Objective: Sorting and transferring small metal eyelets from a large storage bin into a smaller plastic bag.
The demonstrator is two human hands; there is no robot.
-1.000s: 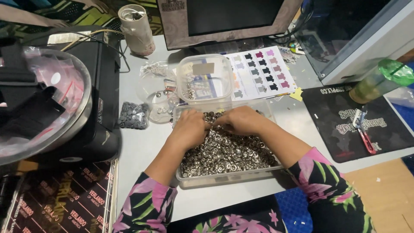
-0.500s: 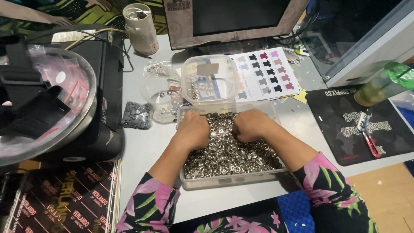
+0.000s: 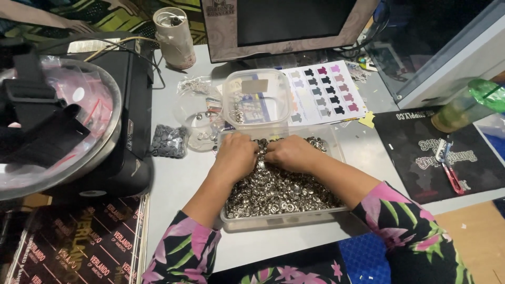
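A clear plastic tub (image 3: 284, 217) on the grey table holds a heap of small silver metal rings (image 3: 273, 192). My left hand (image 3: 236, 155) and my right hand (image 3: 292, 152) both rest knuckles-up on the far part of the heap, fingertips together and curled into the rings. What the fingers pinch is hidden. Just beyond the hands stands a smaller clear container (image 3: 256, 101) with a few rings in it.
A colour chart sheet (image 3: 326, 92) lies right of the small container. A bag of dark grey snaps (image 3: 168, 141), a black machine (image 3: 126, 121), a monitor (image 3: 284, 26), a taped cup (image 3: 174, 37), a black mat with red pliers (image 3: 453, 173) and a green bottle (image 3: 468, 105) surround the tub.
Both hands have stayed in the far part of the tub and drawn closer together, fingers working in the rings. The camera view shifted slightly.
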